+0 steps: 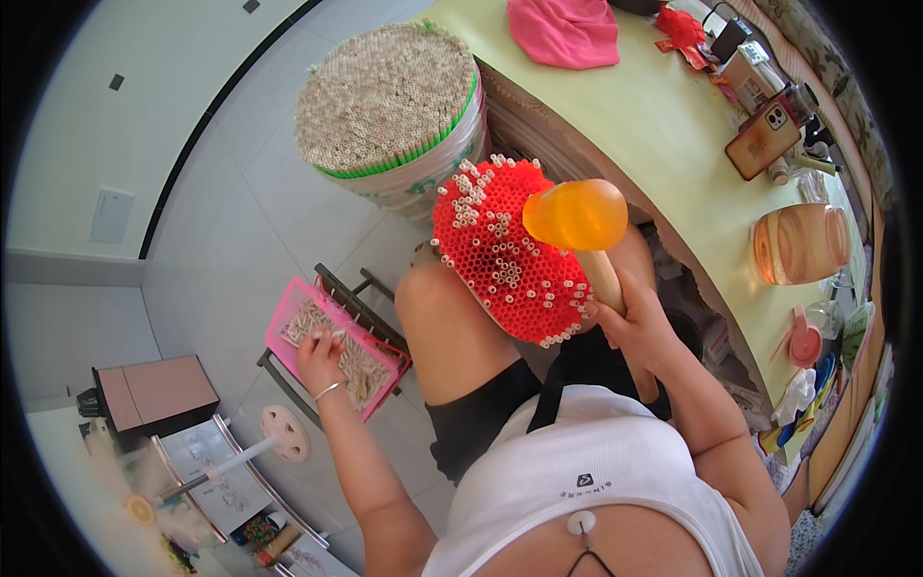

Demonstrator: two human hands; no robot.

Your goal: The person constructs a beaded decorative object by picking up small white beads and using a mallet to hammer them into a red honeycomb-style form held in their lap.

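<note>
Right hand (630,322) is gripping the orange-headed wooden mallet (582,231) low on its stiff handle over the red honeycomb block (505,255), left hand (322,351) pinching light, thin sticks (332,337) beside it.

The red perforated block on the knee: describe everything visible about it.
The red perforated block looks like plastic, a rounded honeycomb of small holes. Pale sticks fill holes along its top edge, right rim and in scattered spots mid-face; most holes are empty. It rests tilted on the person's raised knee. An orange-headed mallet lies across its right side, its wooden handle gripped by the right hand.
</note>
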